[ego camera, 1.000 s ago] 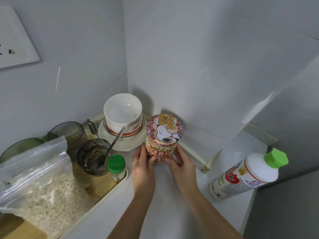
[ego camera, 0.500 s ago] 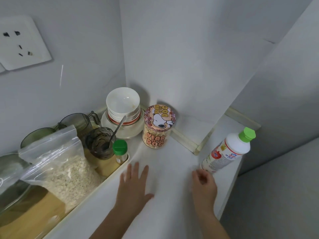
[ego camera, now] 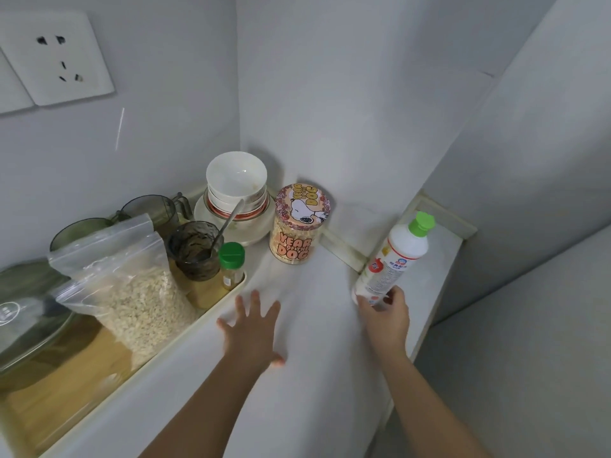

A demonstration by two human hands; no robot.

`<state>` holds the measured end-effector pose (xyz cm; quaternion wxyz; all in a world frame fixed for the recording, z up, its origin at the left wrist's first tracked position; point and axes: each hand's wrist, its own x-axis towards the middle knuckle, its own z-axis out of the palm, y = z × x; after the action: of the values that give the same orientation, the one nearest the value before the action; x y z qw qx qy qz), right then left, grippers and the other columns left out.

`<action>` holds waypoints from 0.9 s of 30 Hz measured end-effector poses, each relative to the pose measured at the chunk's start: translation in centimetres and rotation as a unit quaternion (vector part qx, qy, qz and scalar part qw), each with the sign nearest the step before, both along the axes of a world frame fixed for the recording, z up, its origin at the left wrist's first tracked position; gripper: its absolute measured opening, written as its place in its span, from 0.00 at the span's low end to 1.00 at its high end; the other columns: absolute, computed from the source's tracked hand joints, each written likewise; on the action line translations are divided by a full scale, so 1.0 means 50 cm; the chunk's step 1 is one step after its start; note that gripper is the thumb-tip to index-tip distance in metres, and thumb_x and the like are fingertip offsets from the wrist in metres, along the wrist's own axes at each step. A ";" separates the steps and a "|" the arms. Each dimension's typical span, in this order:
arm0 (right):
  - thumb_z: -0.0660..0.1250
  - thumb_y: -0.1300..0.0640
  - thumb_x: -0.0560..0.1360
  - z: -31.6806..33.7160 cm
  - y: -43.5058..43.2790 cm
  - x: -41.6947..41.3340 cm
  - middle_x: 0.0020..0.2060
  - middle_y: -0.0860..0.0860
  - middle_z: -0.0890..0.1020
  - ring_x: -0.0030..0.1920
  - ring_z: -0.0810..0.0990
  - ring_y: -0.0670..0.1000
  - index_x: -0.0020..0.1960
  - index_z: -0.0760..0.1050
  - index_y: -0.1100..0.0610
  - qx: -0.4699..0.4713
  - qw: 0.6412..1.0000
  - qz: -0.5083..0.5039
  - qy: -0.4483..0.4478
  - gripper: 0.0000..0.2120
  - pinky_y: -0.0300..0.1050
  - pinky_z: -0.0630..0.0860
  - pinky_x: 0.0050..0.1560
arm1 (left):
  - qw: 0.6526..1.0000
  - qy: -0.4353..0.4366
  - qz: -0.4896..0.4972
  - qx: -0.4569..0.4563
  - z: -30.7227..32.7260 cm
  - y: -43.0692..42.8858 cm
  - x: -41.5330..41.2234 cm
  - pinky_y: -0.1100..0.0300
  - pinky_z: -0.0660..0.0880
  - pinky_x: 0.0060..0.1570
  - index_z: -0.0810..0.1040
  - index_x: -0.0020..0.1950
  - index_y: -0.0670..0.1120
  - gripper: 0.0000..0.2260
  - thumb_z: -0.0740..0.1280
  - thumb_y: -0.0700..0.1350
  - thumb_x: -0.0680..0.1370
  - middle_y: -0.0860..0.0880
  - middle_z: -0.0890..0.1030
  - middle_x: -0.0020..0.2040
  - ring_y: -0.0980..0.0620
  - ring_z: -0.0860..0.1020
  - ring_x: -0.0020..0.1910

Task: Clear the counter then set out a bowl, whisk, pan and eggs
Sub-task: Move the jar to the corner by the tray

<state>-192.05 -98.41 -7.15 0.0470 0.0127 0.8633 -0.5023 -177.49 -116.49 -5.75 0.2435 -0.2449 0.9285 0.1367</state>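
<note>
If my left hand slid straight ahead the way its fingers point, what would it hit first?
Most likely the Year of the Dog jar; the left hand lies open on the counter, aimed near its left edge, though depth is unclear.

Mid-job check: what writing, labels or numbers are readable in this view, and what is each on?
"YEAR OF THE DOG": on the lid of the dog jar; the middle words are small.
"YEAR OF THE DOG": on the side of the same jar.
White bottle: label print too blurred to read.
Green-capped shaker: label too small to read.
Glass lid at far left: a mark, unreadable.
</note>
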 end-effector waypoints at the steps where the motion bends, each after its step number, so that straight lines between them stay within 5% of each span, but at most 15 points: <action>1: 0.76 0.53 0.68 -0.002 -0.012 0.006 0.54 0.45 0.78 0.52 0.78 0.48 0.61 0.71 0.49 0.000 1.000 0.022 -0.005 0.24 0.48 0.76 0.54 | 1.000 0.001 0.001 0.001 -0.001 0.000 0.001 0.31 0.52 0.69 0.42 0.78 0.55 0.49 0.72 0.61 0.70 0.44 0.36 0.78 0.36 0.37 0.76; 6: 0.76 0.52 0.68 -0.008 -0.050 0.000 0.56 0.44 0.77 0.56 0.76 0.47 0.66 0.69 0.52 0.006 0.996 0.085 -0.004 0.29 0.43 0.72 0.55 | 1.000 0.003 0.009 0.012 -0.003 -0.001 0.003 0.30 0.49 0.69 0.42 0.78 0.56 0.49 0.73 0.60 0.70 0.45 0.35 0.78 0.37 0.35 0.76; 11: 0.76 0.50 0.64 0.012 -0.028 -0.022 0.63 0.46 0.75 0.64 0.72 0.50 0.68 0.67 0.49 0.031 0.990 0.136 0.021 0.35 0.55 0.70 0.65 | 1.000 0.002 0.010 0.009 -0.005 -0.001 0.001 0.30 0.50 0.69 0.42 0.78 0.56 0.49 0.73 0.60 0.70 0.45 0.35 0.78 0.37 0.35 0.76; 15: 0.79 0.57 0.66 0.085 -0.011 -0.039 0.65 0.47 0.70 0.65 0.70 0.47 0.75 0.58 0.52 -0.033 0.987 0.137 0.083 0.45 0.45 0.67 0.64 | 1.000 -0.004 0.010 0.006 -0.001 0.001 0.000 0.31 0.51 0.69 0.41 0.78 0.56 0.49 0.73 0.60 0.70 0.44 0.35 0.78 0.37 0.35 0.76; 21: 0.77 0.59 0.66 0.217 -0.037 -0.076 0.56 0.44 0.75 0.53 0.75 0.39 0.66 0.63 0.46 -0.027 0.971 0.199 0.130 0.35 0.21 0.67 0.46 | 1.000 -0.001 0.008 0.004 0.002 0.001 0.002 0.31 0.51 0.69 0.42 0.78 0.56 0.48 0.72 0.60 0.70 0.44 0.35 0.78 0.37 0.36 0.76; 27: 0.72 0.67 0.70 0.212 -0.035 -0.088 0.55 0.42 0.75 0.56 0.76 0.43 0.67 0.65 0.54 -0.053 0.969 0.209 0.116 0.29 0.29 0.71 0.47 | 1.000 0.004 0.008 0.010 0.001 0.002 0.005 0.30 0.50 0.69 0.42 0.78 0.56 0.48 0.72 0.60 0.70 0.44 0.35 0.78 0.37 0.35 0.76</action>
<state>-196.46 -100.13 3.45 0.0513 -0.2293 0.8182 -0.5247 -177.23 -116.41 -5.69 0.2415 -0.2496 0.9258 0.1493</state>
